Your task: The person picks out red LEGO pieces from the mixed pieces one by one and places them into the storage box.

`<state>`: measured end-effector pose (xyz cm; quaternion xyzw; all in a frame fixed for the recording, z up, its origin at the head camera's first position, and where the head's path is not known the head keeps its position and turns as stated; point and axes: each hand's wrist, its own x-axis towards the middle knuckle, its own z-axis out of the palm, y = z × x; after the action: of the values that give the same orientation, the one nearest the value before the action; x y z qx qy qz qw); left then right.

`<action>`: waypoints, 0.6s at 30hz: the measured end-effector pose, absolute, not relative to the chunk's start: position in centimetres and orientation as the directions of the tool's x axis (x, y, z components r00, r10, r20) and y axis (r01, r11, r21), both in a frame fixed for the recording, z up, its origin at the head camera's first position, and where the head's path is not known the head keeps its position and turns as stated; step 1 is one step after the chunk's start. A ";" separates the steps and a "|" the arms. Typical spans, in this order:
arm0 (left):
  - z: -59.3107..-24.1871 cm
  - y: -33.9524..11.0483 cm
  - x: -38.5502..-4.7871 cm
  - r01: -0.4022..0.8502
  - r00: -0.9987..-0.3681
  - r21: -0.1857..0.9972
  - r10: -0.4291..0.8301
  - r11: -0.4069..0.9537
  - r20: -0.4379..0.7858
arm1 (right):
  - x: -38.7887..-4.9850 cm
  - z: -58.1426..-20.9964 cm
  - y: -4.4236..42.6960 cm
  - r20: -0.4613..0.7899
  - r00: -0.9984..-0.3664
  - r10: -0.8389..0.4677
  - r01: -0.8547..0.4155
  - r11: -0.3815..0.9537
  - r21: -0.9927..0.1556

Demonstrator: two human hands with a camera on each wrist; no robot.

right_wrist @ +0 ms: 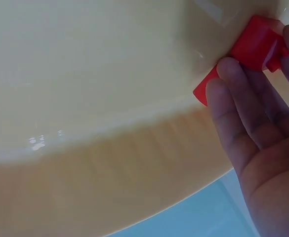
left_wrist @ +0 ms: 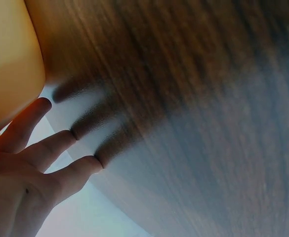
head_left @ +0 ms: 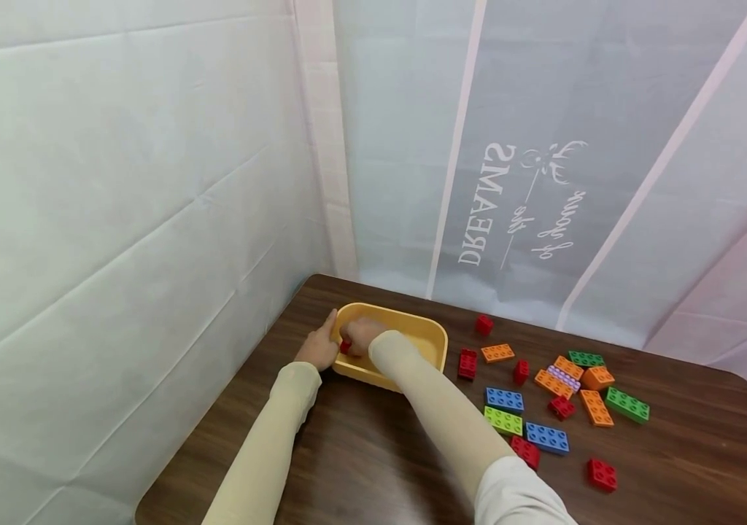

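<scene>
A red toy building brick [head_left: 345,347] lies inside the yellow tray [head_left: 424,344], close to its left end. The right hand [head_left: 362,334] reaches over the near rim and grasps the brick between thumb and fingers. The left hand [head_left: 319,347] is just across the end wall, outside the tray; its fingers are extended, not clenched, with one fingertip up at the rim. Thus the brick sits to the left hand's right, with only the wall between.

The right wrist view alone shows a stud by the thumb and red running diagonally behind the fingertips; whether that is one long brick or two, I cannot tell. The left wrist view adds fingertips resting on the bench [head_left: 360,452] beside the tray, which the head view hides. Loose bricks [head_left: 504,399] lie right of the tray.
</scene>
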<state>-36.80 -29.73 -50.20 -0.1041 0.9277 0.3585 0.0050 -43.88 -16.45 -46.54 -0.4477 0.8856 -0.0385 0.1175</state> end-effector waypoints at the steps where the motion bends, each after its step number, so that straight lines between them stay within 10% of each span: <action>1: -50.3 -29.7 -36.8 -0.197 -0.978 0.664 -0.191 0.721 -0.083 | -43.9 -46.6 -16.4 -0.171 -0.570 -0.804 -0.785 0.594 -0.177; 18: -50.0 -29.7 -36.9 -0.204 -0.977 0.661 -0.195 0.722 -0.089 | -44.7 -46.7 -15.8 -0.149 -0.572 -0.807 -0.789 0.590 -0.172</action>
<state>-36.92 -29.71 -49.95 -0.1075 0.9279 0.3570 0.0067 -44.68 -15.80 -46.66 -0.4505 0.8854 -0.0430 0.1059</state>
